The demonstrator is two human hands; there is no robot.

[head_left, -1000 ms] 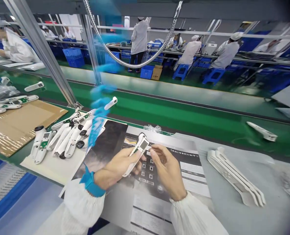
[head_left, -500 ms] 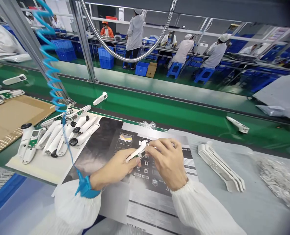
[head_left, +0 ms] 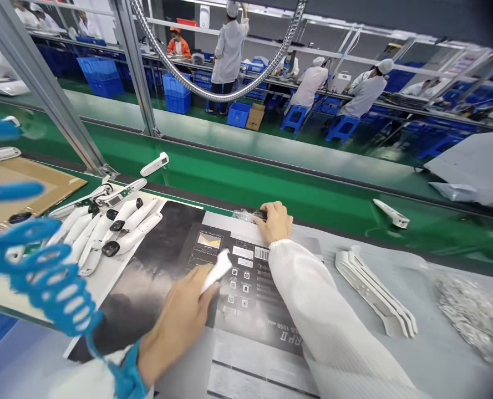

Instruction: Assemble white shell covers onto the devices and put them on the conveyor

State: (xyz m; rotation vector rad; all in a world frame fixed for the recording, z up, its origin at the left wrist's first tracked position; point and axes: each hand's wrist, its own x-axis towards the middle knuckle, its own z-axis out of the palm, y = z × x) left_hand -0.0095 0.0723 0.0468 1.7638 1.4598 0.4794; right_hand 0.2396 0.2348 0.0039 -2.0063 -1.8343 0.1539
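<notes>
My left hand (head_left: 182,318) is closed around a white thermometer housing (head_left: 219,269), tilted with its head pointing up and right. It is slightly blurred, and its lower part is hidden in the palm. At the mat's back edge, my right hand (head_left: 277,221) reaches down beside a small heap of clear plastic pieces (head_left: 246,216). Its fingers are curled in, with a dark spot between thumb and forefinger that I cannot make out. Under both hands lies a dark printed sheet (head_left: 254,310).
Several white thermometer bodies (head_left: 121,221) with black ends lie at left. A blue coiled cord (head_left: 50,260) hangs in front of them. White curved shells (head_left: 373,291) and a bag of small parts (head_left: 474,310) are at right. Single thermometers rest on the green belt (head_left: 271,177).
My right hand has left the thermometer housing and moved away to the clear pieces. My left hand has come nearer and left with the housing. The blue cord has swung into the foreground.
</notes>
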